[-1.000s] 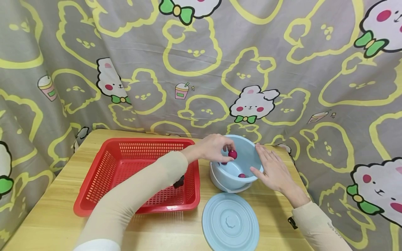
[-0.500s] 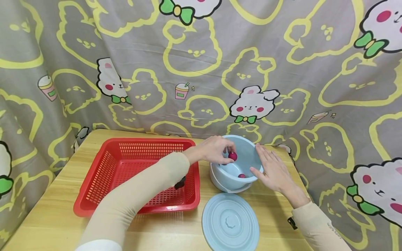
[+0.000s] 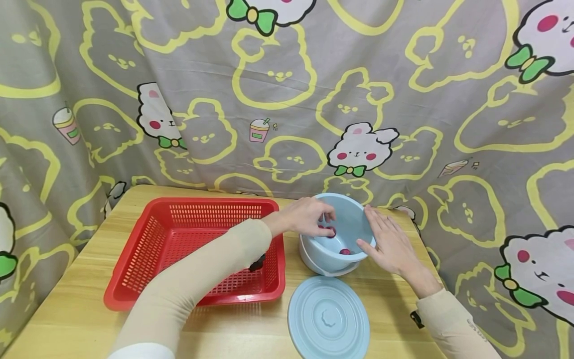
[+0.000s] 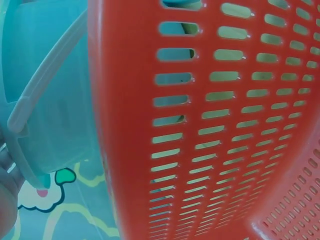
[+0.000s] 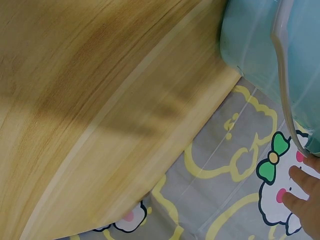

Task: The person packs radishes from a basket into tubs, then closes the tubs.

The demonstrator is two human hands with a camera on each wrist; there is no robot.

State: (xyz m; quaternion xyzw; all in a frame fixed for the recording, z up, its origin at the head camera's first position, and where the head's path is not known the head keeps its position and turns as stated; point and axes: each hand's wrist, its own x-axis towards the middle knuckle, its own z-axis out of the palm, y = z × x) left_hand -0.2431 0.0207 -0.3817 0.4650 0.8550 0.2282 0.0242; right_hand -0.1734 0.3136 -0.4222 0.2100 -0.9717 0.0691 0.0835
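The light-blue bucket stands on the table, uncovered. Over its left side hangs my left hand, fingers bent and spread apart, with the tips inside the opening. Just below the thumb shows a small round magenta ball, radish-like and partly hidden by the hand. Another magenta ball lies near the front inner wall. My right hand rests against the bucket's right rim with straight fingers, its thumb at the edge. In the right wrist view only some of its fingers show, beside the bucket's handle.
A red perforated plastic basket stands left of the bucket, with my left forearm across it. The bucket's round blue lid lies flat in front. A patterned curtain hangs directly behind the wooden table.
My left hand held a magenta ball between thumb and fingers earlier; its fingers have parted and the ball now sits lower in the bucket. My right hand has stayed at the rim.
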